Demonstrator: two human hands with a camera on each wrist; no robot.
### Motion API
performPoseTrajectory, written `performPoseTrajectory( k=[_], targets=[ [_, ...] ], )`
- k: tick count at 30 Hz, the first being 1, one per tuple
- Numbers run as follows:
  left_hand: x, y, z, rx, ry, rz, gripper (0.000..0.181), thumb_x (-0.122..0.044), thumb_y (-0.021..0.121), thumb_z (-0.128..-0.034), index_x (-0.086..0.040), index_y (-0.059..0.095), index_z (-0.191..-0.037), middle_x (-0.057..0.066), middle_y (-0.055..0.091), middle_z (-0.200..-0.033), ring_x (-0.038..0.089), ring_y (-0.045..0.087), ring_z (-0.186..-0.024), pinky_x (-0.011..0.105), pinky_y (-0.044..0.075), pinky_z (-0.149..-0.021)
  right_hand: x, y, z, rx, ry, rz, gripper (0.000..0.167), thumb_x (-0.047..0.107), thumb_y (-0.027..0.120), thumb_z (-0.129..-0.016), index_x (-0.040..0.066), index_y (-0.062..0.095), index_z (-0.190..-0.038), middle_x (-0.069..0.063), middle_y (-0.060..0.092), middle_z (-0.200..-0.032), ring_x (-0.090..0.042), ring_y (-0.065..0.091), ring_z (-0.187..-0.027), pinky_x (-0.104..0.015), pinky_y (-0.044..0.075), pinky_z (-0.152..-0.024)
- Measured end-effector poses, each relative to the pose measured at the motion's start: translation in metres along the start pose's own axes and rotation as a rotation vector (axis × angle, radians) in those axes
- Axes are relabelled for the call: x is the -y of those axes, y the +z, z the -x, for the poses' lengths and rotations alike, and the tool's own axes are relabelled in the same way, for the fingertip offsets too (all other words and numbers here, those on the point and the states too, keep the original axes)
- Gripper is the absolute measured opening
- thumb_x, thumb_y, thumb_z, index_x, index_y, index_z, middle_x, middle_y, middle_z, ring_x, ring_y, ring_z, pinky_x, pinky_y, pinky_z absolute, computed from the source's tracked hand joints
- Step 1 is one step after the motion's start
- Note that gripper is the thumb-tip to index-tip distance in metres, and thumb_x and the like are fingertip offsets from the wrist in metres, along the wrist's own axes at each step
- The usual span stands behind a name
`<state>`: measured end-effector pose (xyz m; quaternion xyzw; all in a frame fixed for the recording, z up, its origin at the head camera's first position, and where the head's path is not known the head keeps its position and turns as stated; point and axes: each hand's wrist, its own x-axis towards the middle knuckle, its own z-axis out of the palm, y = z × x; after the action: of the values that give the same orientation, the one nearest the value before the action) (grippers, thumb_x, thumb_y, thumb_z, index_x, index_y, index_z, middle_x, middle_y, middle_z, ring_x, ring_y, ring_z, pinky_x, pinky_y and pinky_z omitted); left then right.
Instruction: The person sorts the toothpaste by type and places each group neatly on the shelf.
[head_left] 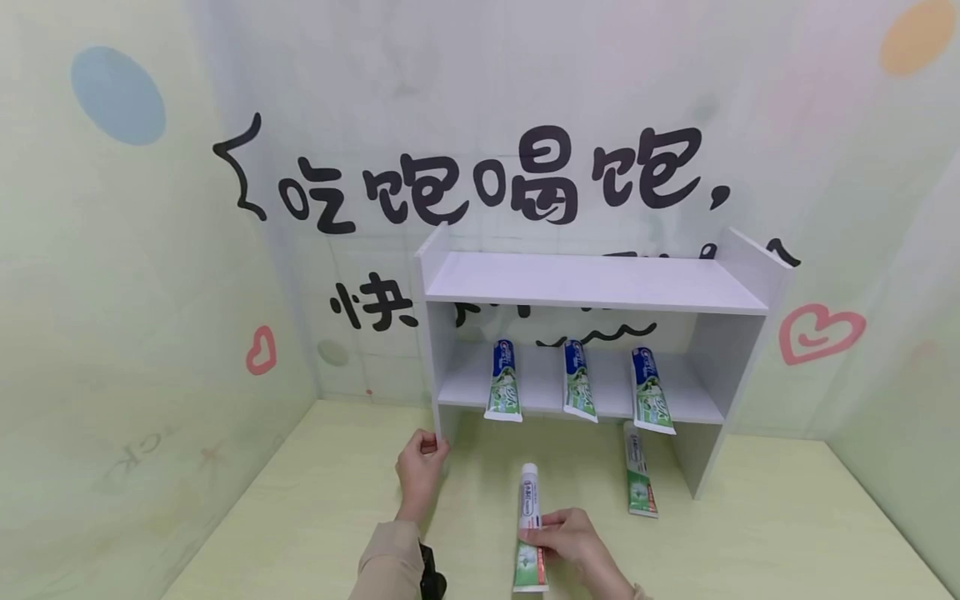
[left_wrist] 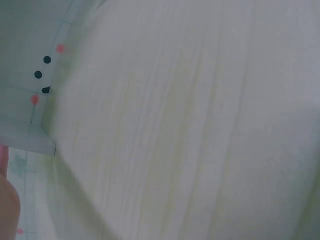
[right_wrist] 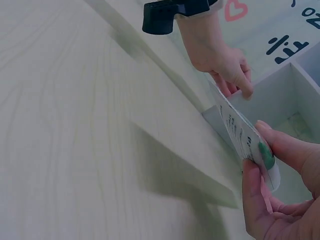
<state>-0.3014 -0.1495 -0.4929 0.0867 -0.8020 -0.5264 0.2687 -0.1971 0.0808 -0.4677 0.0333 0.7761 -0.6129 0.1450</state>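
My right hand (head_left: 573, 542) pinches a white and green toothpaste tube (head_left: 529, 521) between thumb and fingers, cap pointing toward the shelf. In the right wrist view, the tube (right_wrist: 245, 135) shows its printed back. My left hand (head_left: 420, 471) grips the front edge of the left side panel of a white shelf (head_left: 592, 279), low down. Only a bit of that hand (left_wrist: 9, 205) appears in the left wrist view, beside the panel. A similar white and green tube (head_left: 639, 475) lies under the shelf at the right, its crimped end toward me.
On the middle board, three blue and green toothpaste tubes (head_left: 580, 383) lie in a spaced row, ends jutting over the front edge. The shelf stands on a pale wood-grain table (head_left: 300, 517), before a printed wall (head_left: 517, 75). A black device (right_wrist: 170, 15) sits on the left wrist.
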Motion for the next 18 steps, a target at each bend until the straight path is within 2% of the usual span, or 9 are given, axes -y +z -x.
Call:
performPoseTrajectory(
  k=[6,13,18],
  targets=[
    [0.000,-0.002,0.001,0.008,-0.010,0.001,0.011,-0.010,0.069,-0.0763,-0.007,0.059,-0.074,0.009,0.068,-0.079,0.017,0.064,-0.072,0.024,0.047,-0.061,-0.001,-0.011,-0.006,-0.035,-0.007,-0.028,0.048,0.013,0.074,-0.074,-0.019,0.051,-0.102,-0.018,0.064,-0.086,-0.010,0.062,-0.064,-0.026,0.054,-0.062],
    [0.000,-0.001,0.001,0.011,-0.025,-0.008,0.011,-0.010,0.069,-0.0768,-0.006,0.059,-0.075,0.009,0.068,-0.080,0.017,0.063,-0.073,0.025,0.047,-0.062,-0.001,-0.025,-0.012,-0.065,-0.026,-0.065,0.052,0.011,0.072,-0.075,-0.023,0.048,-0.106,-0.020,0.065,-0.088,-0.012,0.064,-0.066,-0.028,0.055,-0.064],
    [-0.001,-0.001,0.000,0.003,-0.034,-0.001,0.011,-0.009,0.069,-0.0763,-0.006,0.059,-0.074,0.009,0.068,-0.079,0.016,0.063,-0.072,0.024,0.047,-0.061,0.001,-0.033,-0.019,-0.130,0.003,-0.100,0.053,0.008,0.074,-0.072,-0.021,0.048,-0.108,-0.020,0.064,-0.087,-0.013,0.063,-0.065,-0.029,0.054,-0.065]
  ],
)
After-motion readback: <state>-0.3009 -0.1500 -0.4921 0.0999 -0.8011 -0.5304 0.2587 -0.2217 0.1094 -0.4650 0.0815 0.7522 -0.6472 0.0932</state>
